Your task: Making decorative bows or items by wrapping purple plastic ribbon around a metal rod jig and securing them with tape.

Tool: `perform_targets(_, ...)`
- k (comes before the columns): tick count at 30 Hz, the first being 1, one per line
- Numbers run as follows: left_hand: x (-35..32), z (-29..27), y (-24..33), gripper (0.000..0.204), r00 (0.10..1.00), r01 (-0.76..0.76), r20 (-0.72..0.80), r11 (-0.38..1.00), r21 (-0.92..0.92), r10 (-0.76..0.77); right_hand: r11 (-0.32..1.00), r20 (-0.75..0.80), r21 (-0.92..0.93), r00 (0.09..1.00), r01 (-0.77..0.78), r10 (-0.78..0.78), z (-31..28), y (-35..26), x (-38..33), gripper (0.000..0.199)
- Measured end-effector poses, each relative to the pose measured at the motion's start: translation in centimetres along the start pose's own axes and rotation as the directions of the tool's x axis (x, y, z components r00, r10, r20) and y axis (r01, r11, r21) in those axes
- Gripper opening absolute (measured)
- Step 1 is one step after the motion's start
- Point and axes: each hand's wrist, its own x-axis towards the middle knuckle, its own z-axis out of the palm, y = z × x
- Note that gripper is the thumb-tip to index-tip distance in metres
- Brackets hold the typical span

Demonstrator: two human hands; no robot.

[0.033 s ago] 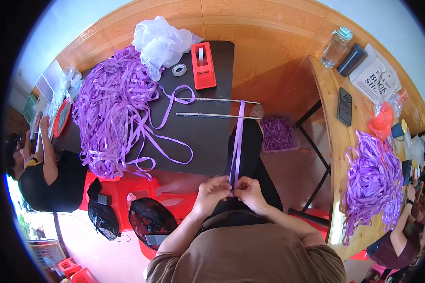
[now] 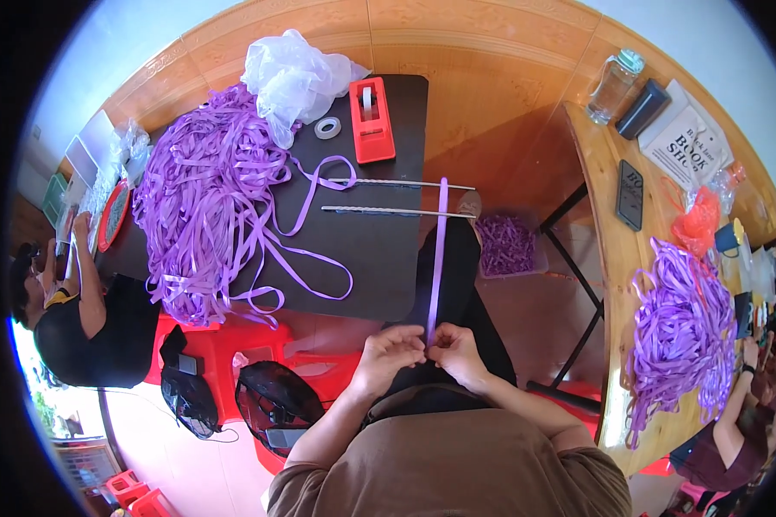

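Note:
A strip of purple ribbon (image 2: 438, 269) runs from two thin metal rods down to my lap. It loops around the far rod (image 2: 409, 183) and passes across the near rod (image 2: 388, 211). Both rods stick out past the right edge of the dark table. My left hand (image 2: 390, 355) and my right hand (image 2: 457, 355) meet at the ribbon's lower end, close to my body. Each pinches it between thumb and fingers; the very end is hidden by the fingertips.
Left of the rods, a big heap of purple ribbon (image 2: 207, 198) covers the dark table (image 2: 328, 267). Behind are a red tape dispenser (image 2: 372, 121), a tape roll (image 2: 327, 127) and a white plastic bag (image 2: 293, 73). Another ribbon pile (image 2: 681, 345) lies on the wooden table (image 2: 616, 284). People sit at both sides.
The ribbon's two spread strands have come together into one straight, narrow band. Its loop on the far rod sits slightly higher. My hands have barely moved.

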Motion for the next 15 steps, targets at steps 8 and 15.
perform_targets(8,0.4,0.6,-0.3,0.024,0.994,0.067,-0.09,0.989,0.129,-0.056,0.942,0.142,0.149,0.95,-0.3,0.279,-0.6,-2.1,-1.0,0.005)
perform_targets(15,2.2,1.9,0.6,0.02,0.998,-0.039,-0.035,0.977,0.21,0.048,0.903,0.304,0.167,0.892,-0.396,0.335,-1.1,-2.6,-1.4,0.005)
